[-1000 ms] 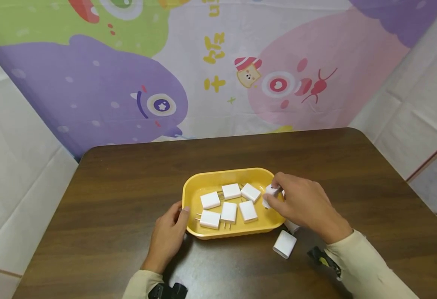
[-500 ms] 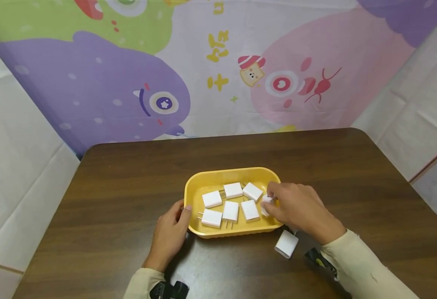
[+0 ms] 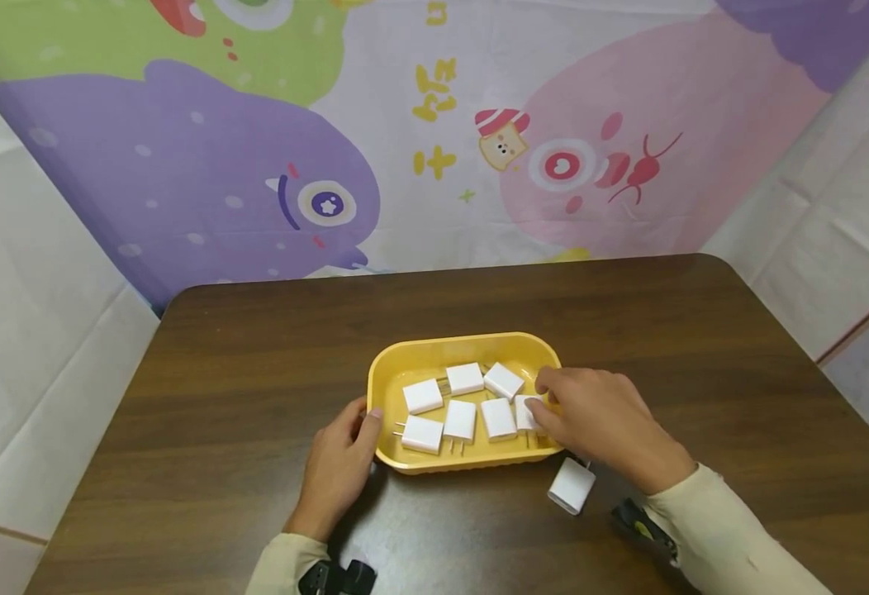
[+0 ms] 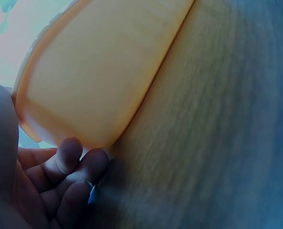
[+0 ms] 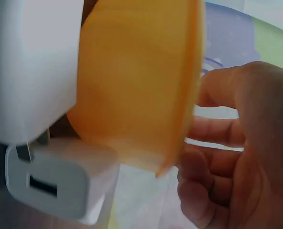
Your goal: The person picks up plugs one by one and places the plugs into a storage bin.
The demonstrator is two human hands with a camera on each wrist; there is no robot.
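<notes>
Several white USB charger plugs point(image 3: 422, 434) lie in a shallow yellow tray point(image 3: 464, 464). My left hand point(image 3: 334, 471) grips the tray's left end, thumb at the rim and fingers against the outer wall; the left wrist view shows those fingers point(image 4: 70, 157) curled by the tray's lower edge. My right hand point(image 3: 605, 417) reaches over the right end. Its thumb overlaps the edge of the rightmost charger plug point(image 3: 525, 413), which lies flat, while thumb and forefinger stand apart. In the right wrist view the tray wall partly hides the right hand's fingers point(image 5: 217, 131).
Outside the tray, a white charger plug point(image 3: 572, 486) lies on the brown wooden table point(image 3: 271, 372) near its front right corner. A second charger point(image 5: 51, 181) shows beside it in the right wrist view, mostly covered by my hand in the head view. A cartoon-print cloth point(image 3: 434, 215) hangs behind.
My right hand has lowered the rightmost charger plug to the tray floor beside the others, and thumb and forefinger have parted from it. The left hand has kept its hold on the tray.
</notes>
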